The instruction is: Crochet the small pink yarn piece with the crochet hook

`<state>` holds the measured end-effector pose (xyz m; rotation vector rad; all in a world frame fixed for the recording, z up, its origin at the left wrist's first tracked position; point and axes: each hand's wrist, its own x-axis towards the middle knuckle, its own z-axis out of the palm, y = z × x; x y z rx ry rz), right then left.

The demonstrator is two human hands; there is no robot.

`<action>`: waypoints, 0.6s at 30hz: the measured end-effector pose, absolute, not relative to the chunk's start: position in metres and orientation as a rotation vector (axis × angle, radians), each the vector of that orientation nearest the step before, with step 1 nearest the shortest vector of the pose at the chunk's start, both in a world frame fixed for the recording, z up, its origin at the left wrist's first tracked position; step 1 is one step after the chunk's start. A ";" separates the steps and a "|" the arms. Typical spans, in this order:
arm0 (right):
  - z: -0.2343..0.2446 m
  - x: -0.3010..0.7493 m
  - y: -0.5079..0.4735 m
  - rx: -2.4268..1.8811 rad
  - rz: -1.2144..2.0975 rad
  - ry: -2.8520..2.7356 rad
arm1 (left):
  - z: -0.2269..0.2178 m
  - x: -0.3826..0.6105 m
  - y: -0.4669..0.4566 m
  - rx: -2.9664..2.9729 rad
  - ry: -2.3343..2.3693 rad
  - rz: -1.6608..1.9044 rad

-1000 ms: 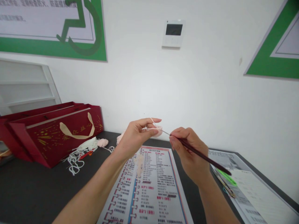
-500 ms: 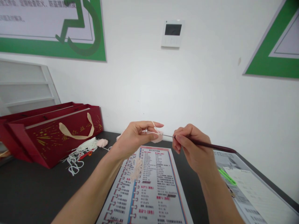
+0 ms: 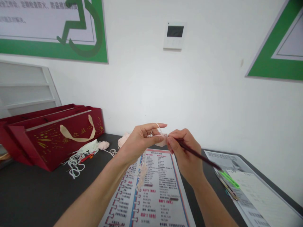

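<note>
My left hand pinches a small piece of pale pink crochet work, its index finger stretched out with a strand of yarn looped over it. In my right hand is a crochet hook with a dark red handle; its thin metal end reaches the crochet work, and the tip is hidden by the yarn and fingers. Both hands almost touch, above the top of a printed pattern sheet. A pale pink yarn piece hangs below my left hand, in front of the sheet.
Dark red paper bags stand at the left against the wall. Beside them on the black table lie tangled white yarn and a small pink yarn ball. More papers and a bright green clip-like item lie right.
My right hand has moved left, close to my left hand, bringing the hook into the crochet work. The hook's handle now slopes down more steeply to the right.
</note>
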<state>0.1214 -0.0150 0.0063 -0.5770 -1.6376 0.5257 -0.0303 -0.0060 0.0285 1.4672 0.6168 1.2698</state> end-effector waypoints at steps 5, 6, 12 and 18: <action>-0.014 0.117 -0.007 -0.486 -0.405 -1.774 | 0.028 -0.024 -0.006 1.319 0.583 1.241; -0.016 0.117 -0.004 -0.432 -0.440 -1.766 | 0.029 -0.025 -0.007 1.308 0.584 1.220; -0.005 0.123 -0.005 -0.345 0.261 -1.655 | 0.032 -0.037 -0.002 1.227 0.516 1.093; 0.011 0.144 -0.006 -0.280 0.806 -1.628 | 0.030 -0.051 0.006 1.252 0.487 1.033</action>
